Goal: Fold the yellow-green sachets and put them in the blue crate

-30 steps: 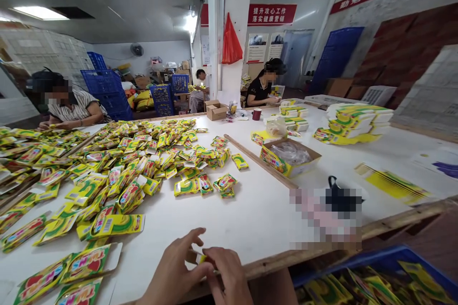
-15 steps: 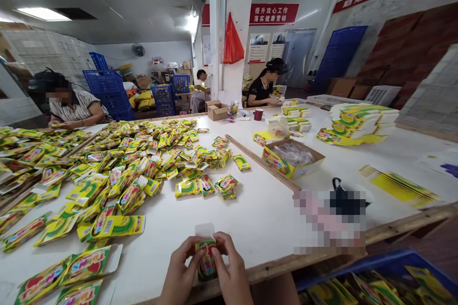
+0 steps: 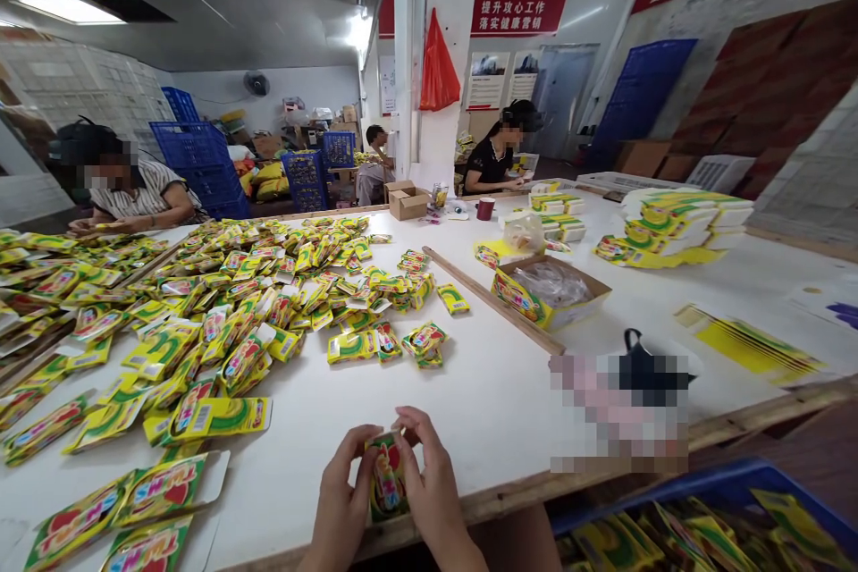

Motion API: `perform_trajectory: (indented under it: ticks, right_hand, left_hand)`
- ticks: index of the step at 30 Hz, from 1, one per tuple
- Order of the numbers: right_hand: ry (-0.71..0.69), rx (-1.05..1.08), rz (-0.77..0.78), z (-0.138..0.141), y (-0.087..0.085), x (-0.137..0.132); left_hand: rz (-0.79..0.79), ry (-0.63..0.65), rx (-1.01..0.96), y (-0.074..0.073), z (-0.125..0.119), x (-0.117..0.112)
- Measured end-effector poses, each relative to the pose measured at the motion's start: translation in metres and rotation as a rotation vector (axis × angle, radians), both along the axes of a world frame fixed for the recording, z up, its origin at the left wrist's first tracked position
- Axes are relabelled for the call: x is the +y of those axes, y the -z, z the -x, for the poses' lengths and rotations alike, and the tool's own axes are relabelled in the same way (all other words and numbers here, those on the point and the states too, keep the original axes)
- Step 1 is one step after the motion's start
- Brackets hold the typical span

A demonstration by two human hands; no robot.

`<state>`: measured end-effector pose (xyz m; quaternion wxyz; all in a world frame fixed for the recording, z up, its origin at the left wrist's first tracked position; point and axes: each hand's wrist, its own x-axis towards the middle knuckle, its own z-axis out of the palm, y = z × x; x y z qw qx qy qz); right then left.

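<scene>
Near the table's front edge, both hands grip a small yellow-and-green carton (image 3: 389, 475) with colourful lettering on its front. My left hand (image 3: 345, 484) closes around its left side, thumb along the front. On the other side, my right hand (image 3: 430, 481) holds the right edge, its fingers bent over the top end, where only a sliver of the white flap shows. Whatever lies inside the carton is hidden. To the left spreads a large heap of like cartons (image 3: 248, 357), several with open white flaps.
A wooden strip (image 3: 492, 299) lies across the white table (image 3: 496, 402). Right of it stand an open box with clear plastic (image 3: 556, 286), flat yellow card sheets (image 3: 751, 344) and stacked cartons (image 3: 677, 223). A blue crate (image 3: 710, 500) sits below the edge. Co-workers sit across the table.
The white flap that stood up above the carton is now mostly folded down at its top end. My right fingers have risen over that end.
</scene>
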<state>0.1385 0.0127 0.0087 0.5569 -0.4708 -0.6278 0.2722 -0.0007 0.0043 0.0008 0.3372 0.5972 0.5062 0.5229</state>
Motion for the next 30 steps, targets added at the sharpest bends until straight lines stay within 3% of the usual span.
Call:
perform_trajectory:
  ticks: [5, 19, 30]
  right_hand:
    - [-0.098, -0.072, -0.011, -0.005, -0.008, -0.008]
    - [-0.053, -0.055, 0.009, 0.006, -0.017, -0.006]
    - [-0.147, 0.095, 0.041, 0.007, 0.001, -0.013]
  left_hand:
    - [-0.020, 0.019, 0.054, -0.012, 0.001, -0.004]
    - [0.007, 0.000, 0.045, -0.021, -0.002, -0.001]
    - [-0.021, 0.136, -0.037, 0.000, 0.007, -0.011]
